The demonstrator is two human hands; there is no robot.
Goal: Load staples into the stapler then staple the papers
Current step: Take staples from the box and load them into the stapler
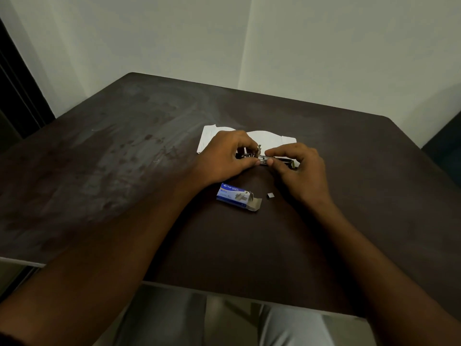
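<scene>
Nearest, the opened staple box (238,197) lay on the table (124,171), with a small staple piece (270,195) beside it. Beyond, the left hand (224,156) gripped the stapler (282,160). The right hand (296,166) pinched its middle, perhaps seating staples. The papers (269,139) lay just behind.

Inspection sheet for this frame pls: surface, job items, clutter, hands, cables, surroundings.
Surface: dark table, smudged on its left side.
Job's things: stapler between both hands, partly hidden; papers flat behind it; staple box nearer the person, end flap open.
Clutter: small staple strip right of the box; tiny loose bit left of the hands.
Grippers: left hand grips the stapler's left end; right hand pinches its middle.
Cables: nothing seen.
Surroundings: pale walls meeting in a corner; dark door frame at left.
</scene>
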